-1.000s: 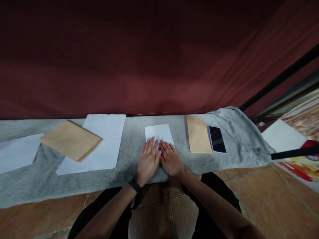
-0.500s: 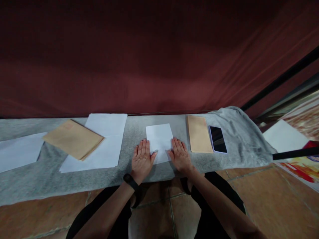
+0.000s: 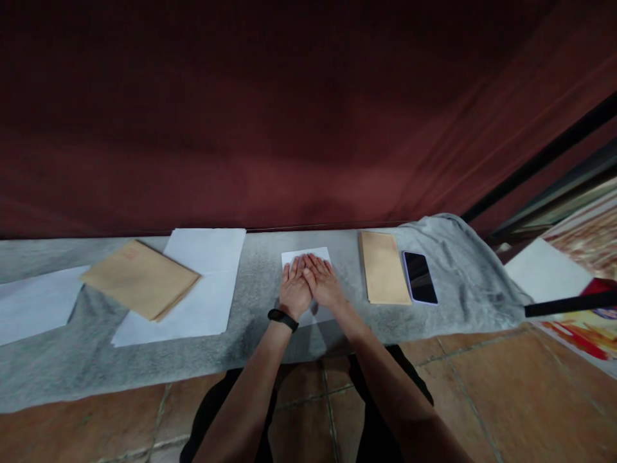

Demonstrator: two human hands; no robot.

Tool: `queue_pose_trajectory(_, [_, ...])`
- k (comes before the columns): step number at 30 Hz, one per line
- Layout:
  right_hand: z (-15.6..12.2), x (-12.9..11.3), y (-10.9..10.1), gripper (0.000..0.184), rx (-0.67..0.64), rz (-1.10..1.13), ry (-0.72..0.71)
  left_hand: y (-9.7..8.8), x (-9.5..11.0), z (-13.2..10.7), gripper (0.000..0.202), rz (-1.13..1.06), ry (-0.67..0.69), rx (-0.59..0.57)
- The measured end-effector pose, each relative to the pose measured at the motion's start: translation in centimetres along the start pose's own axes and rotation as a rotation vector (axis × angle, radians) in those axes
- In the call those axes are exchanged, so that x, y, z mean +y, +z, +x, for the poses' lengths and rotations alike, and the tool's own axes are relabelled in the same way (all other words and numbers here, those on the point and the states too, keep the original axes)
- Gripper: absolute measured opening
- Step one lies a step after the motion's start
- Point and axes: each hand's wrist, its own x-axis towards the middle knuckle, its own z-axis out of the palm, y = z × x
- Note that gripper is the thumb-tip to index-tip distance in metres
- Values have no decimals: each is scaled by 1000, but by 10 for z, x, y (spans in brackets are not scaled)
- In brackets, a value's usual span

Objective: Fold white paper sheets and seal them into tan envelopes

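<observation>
While my dark-clad legs [image 3: 207, 418] frame a patch of tiled floor [image 3: 303, 384], my left hand [image 3: 295, 292], a black band [image 3: 283, 318] at its wrist, and my right hand [image 3: 324, 284] lie flat, palms down and fingers straight, gripping nothing. They meet at their inner edges, my right thumb seeming to overlap the left hand. Directly under both is a small white sheet [image 3: 290, 256], so neither hand is nearer: each covers its own side of it. Its longer axis runs away from me, roughly in line with my fingers; a strip of the far end shows past my fingertips, and some of the near end between my wrists.

The surface beneath is a grey cloth [image 3: 260, 276], stretching long from side to side. To my right lies a brown envelope stack [image 3: 385, 270], with a phone [image 3: 421, 278] just beyond it; to my left, larger white papers [image 3: 216, 289] bear brown envelopes set askew [image 3: 139, 276]. Past the cloth's far edge rises a dark red backdrop [image 3: 289, 141], a black bar [image 3: 544, 154] slanting at its right.
</observation>
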Motion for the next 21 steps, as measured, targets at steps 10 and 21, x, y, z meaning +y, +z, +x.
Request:
queue_pose_trajectory(10, [5,15,-5,55,144,-78,164,-9,-22,8,59,-77,-279,191])
queue_pose_trajectory(21, [-11,36,-38,22,92,44,455,-28,-50,-6,39,-456,-505,179])
